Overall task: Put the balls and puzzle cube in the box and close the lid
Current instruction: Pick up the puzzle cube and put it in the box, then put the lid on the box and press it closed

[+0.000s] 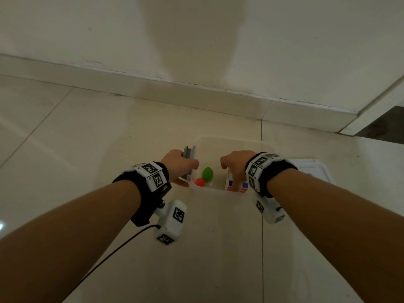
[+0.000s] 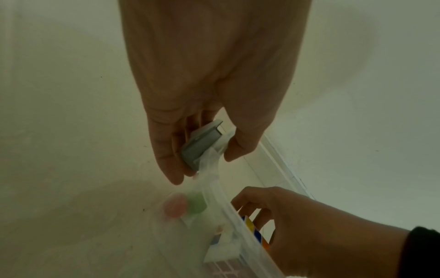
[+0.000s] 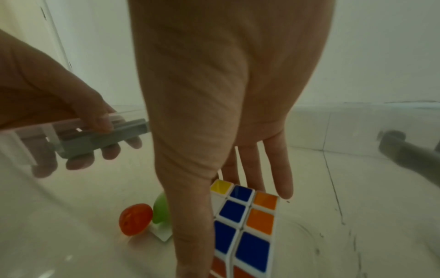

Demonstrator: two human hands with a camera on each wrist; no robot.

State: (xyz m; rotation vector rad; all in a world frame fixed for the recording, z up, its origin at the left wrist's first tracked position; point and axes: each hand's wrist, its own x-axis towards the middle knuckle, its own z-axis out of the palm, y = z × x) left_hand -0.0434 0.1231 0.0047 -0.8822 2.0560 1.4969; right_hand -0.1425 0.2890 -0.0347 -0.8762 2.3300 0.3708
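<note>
A clear plastic box (image 1: 229, 142) stands open on the floor. Inside it lie a green ball (image 1: 207, 173) and a red ball (image 1: 200, 182), close together near the left wall. My left hand (image 1: 181, 169) grips the grey latch (image 1: 189, 154) on the box's left rim, fingers curled under it and thumb over the rim (image 2: 200, 144). My right hand (image 1: 235, 167) reaches into the box and pinches the puzzle cube (image 1: 243, 187) between thumb and fingers. In the right wrist view the puzzle cube (image 3: 252, 250) is low in the box, right of the red ball (image 3: 135, 219).
The white lid (image 1: 314, 169) lies flat on the floor just right of the box. A second grey latch (image 3: 409, 150) sits on the box's right side. A wall and skirting board (image 1: 196, 92) run behind the box. Pale floor tiles surround it.
</note>
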